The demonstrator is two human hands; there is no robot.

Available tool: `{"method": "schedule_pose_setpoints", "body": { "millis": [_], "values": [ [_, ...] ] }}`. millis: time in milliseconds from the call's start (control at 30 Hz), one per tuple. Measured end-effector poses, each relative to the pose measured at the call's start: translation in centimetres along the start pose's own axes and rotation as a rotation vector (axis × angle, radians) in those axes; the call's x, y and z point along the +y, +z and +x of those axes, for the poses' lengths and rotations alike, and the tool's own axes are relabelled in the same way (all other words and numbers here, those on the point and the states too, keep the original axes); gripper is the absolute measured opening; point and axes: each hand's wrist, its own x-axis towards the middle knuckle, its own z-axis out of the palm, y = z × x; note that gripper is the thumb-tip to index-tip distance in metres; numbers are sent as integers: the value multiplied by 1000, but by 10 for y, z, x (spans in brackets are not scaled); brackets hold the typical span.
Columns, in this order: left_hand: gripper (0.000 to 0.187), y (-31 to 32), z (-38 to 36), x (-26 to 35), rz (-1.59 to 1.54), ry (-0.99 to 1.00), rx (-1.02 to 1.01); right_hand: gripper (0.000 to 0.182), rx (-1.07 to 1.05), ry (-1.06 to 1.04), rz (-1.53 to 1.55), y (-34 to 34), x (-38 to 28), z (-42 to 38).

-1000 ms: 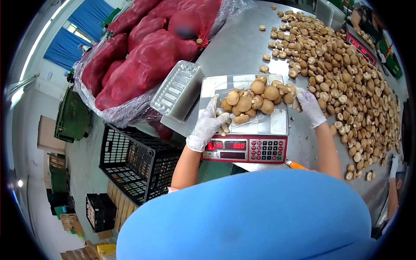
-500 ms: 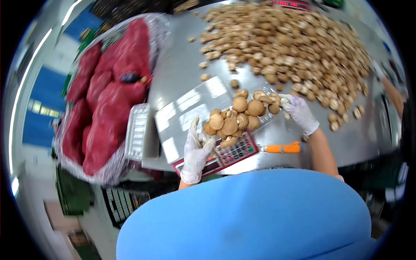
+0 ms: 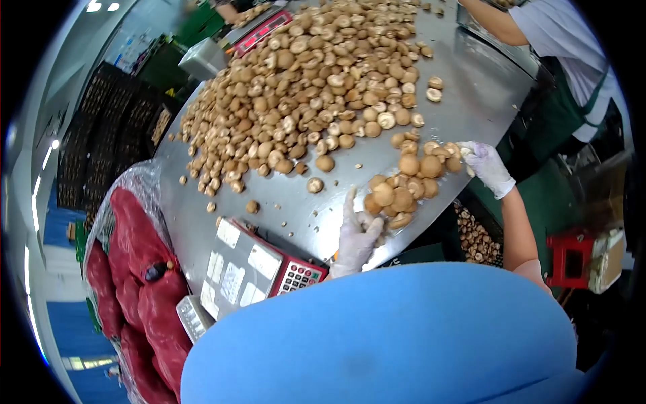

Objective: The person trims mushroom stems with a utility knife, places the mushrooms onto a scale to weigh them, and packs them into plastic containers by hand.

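A clear plastic tray (image 3: pixel 425 200), heaped with brown-capped mushrooms (image 3: pixel 402 196), is held between my two gloved hands at the table's near edge. My left hand (image 3: pixel 356 236) grips its left end, with one finger stretched up along the side and the thumb against the mushrooms. At the far right end, the fingers of my right hand (image 3: pixel 488 167) are closed on the tray's edge. Mushrooms hide most of the tray, including the exact grip points. A red and grey weighing scale (image 3: pixel 272 266) lies left of my left hand, bearing no tray.
A large mushroom pile (image 3: pixel 303 87) covers much of the metal table (image 3: pixel 377 158). Red net sacks (image 3: pixel 145 289) are at the left, with empty clear trays (image 3: pixel 194 316) beside the scale. A co-worker (image 3: pixel 565 60) stands at upper right. Below the edge is a mushroom crate (image 3: pixel 479 236); a red stool (image 3: pixel 570 259) stands right.
The view has turned to the right. Both hands have carried the tray of mushrooms off the scale, rightward to the table's near edge. The orange-handled knife is now mostly hidden.
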Motion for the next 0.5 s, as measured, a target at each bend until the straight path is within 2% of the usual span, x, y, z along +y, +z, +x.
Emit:
{"method": "schedule_pose_setpoints", "body": {
  "millis": [67,133,167,300,500],
  "values": [
    [91,27,24,-16,1,35,-98,30,85,14,-23,-33,14,-8],
    [90,51,46,-23,90,-45,-163,29,145,132,-72,-61,39,-5],
    [96,55,61,-31,152,-81,-257,28,186,113,-78,-70,49,-4],
    [101,78,89,-41,64,-223,-352,25,283,97,-83,-106,59,1],
    [89,68,75,4,121,-227,-374,23,435,89,-118,-148,75,27]
  ]
}}
